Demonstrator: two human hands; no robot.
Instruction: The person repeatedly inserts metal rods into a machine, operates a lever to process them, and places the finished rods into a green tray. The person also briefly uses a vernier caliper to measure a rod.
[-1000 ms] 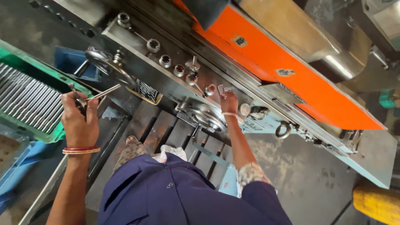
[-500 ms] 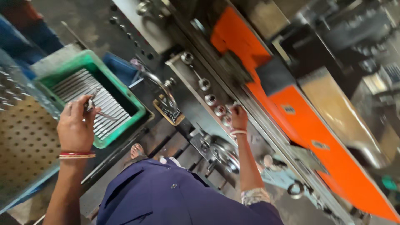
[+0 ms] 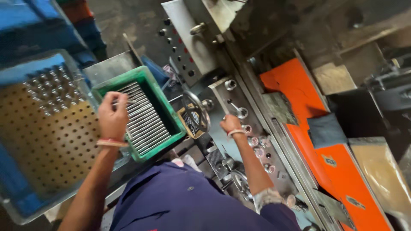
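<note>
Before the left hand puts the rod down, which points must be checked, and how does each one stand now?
1. Left hand has a firm grip on the thin metal rod: ok.
2. Hand is over the green crate: ok.
3. Rod lies parallel to the rods in the crate: cannot tell.
4. Right hand rests on the grey control panel, apart from the handwheel: ok.
5. Machine is stopped: cannot tell.

A crate of rods sits between a perforated board and a handwheel.
</note>
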